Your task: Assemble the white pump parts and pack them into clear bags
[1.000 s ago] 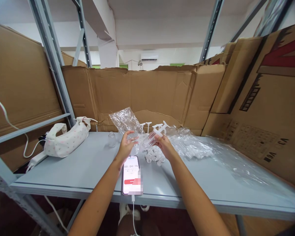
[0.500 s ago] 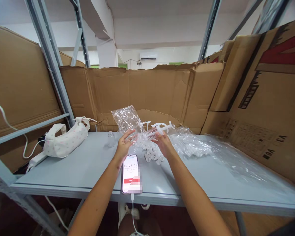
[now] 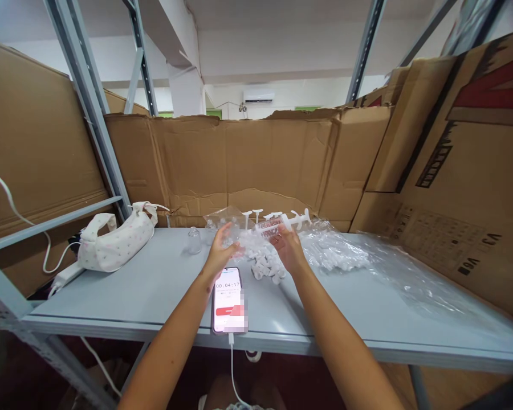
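Observation:
My right hand point(image 3: 288, 247) is closed around a clear plastic syringe point(image 3: 270, 228) with dark markings and a white plunger. The syringe lies nearly level, its plunger end pointing right and its tip toward my left hand. My left hand point(image 3: 220, 250) is raised just left of the tip, thumb and fingers apart. Behind its fingers is a clear plastic bag point(image 3: 224, 214), partly hidden. Below and between my hands lies a pile of small white plastic pieces point(image 3: 268, 267). Several white plungers point(image 3: 257, 214) stick up behind the syringe.
A phone point(image 3: 228, 302) showing a timer lies at the table's front edge, cable attached. Left are a clear bottle-shaped piece point(image 3: 194, 240) and a white patterned fabric item point(image 3: 113, 244). Right lies a plastic bag of clear parts point(image 3: 337, 250). Cardboard point(image 3: 248, 154) walls the back.
The clear bag, which stood up beside my left hand, has sunk down behind it. My left fingers have spread apart. The syringe has shifted slightly right in my right hand.

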A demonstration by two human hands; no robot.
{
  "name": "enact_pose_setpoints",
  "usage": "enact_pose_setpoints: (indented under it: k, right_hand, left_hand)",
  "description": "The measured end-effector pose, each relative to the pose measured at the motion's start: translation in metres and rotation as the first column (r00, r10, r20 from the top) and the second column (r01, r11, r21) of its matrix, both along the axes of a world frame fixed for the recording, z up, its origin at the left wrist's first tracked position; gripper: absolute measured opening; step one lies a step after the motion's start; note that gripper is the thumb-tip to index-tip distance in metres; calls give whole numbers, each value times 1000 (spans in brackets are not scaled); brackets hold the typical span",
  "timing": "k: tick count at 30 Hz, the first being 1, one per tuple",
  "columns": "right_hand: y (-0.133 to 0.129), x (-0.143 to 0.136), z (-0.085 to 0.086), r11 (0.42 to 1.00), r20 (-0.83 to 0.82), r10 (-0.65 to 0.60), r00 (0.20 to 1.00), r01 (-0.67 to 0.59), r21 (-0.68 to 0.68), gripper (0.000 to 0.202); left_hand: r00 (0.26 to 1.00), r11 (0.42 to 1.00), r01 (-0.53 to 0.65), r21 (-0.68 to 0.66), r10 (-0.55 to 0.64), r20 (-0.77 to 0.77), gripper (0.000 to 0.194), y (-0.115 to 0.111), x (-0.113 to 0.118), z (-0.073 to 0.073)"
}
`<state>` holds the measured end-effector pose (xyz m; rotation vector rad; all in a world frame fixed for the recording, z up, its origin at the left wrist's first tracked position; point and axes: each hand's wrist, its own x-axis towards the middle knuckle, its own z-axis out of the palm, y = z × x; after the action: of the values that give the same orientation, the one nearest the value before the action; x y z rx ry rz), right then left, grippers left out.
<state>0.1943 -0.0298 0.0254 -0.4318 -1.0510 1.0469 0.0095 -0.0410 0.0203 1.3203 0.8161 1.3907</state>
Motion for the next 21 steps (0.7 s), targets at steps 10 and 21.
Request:
enact_pose_setpoints:
  k: [10, 21]
  right_hand:
    - [-5, 0, 6, 988, -51, -83, 995, 89, 128, 22]
    - [2, 4, -3, 988, 72, -130, 989, 123, 96, 26]
  left_hand:
    - [968, 969, 239, -61, -242, -64, 64, -5, -1, 4]
    - [996, 998, -39, 50, 42, -73, 50, 1, 1, -1]
